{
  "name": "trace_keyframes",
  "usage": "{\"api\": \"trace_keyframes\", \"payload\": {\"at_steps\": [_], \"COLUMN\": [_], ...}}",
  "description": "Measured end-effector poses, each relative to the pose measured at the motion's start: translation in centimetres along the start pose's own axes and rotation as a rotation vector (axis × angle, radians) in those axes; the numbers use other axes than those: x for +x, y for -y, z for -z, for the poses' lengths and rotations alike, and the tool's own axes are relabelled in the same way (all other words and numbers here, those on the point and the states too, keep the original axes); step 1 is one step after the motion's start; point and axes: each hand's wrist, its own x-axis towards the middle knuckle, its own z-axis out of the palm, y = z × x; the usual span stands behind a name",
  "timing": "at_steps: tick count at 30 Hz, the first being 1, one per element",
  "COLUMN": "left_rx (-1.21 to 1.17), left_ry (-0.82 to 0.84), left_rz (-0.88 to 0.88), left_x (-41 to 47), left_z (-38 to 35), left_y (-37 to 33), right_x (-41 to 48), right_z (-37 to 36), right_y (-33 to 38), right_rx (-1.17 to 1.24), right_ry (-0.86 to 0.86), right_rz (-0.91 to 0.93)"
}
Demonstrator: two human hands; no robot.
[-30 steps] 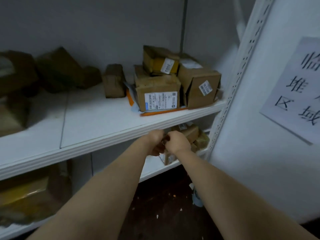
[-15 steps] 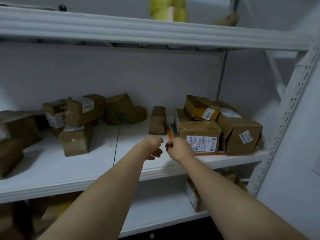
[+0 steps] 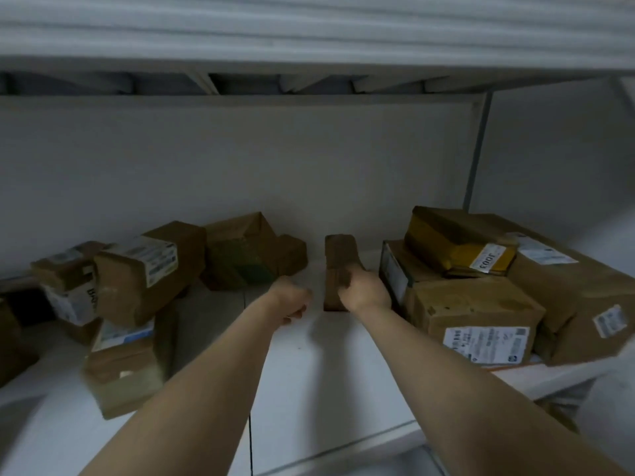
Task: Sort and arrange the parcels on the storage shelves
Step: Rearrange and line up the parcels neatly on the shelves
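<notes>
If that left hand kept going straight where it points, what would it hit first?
Probably the narrow brown parcel the right hand holds; depth is unclear, so the left hand might slip past it.

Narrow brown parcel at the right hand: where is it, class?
Head view, mid-shelf: the narrow brown parcel, gripped by the right hand, stands left of the labelled box stack.

A narrow brown parcel stands on the white shelf between jumbled parcels and stacked parcels.
</notes>
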Motion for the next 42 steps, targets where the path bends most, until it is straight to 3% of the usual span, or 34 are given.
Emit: {"api": "trace_keyframes", "payload": {"at_steps": [8, 20, 24, 26, 32, 37, 42], "left_rx": [-0.007, -0.02, -0.032, -0.057, -0.203, -0.375, -0.509], "left_ry": [0.047, 0.082, 0.086, 0.078, -0.017, -0.062, -0.07], "left_rz": [0.022, 0.055, 0.049, 0.044, 0.055, 0.057, 0.014], "left_x": [6.8, 10.4, 9.9, 9.0, 4.9, 0.8, -2.7], "left_z": [1.0, 1.5, 1.2, 1.0, 0.6, 0.6, 0.8], "left_y": [-1.0, -1.0, -0.8, -0.8, -0.3, -0.6, -0.9], "right_x": [6.0, 8.5, 8.3, 8.2, 5.1, 0.8, -2.8], "right_z": [-2.7, -4.0, -3.7, -3.3, 0.6, 3.3, 4.3], "right_y": [0.7, 0.7, 0.1, -0.3, 0.0, -0.5, -1.1], "right_rx": [0.136, 0.114, 0.212, 0.344, 1.054, 1.478, 1.573], "right_ry": [0.018, 0.032, 0.034, 0.017, -0.037, 0.22, 0.385], "right_rz": [-0.231, -0.196, -0.205, -0.216, -0.358, -0.494, -0.578]}}
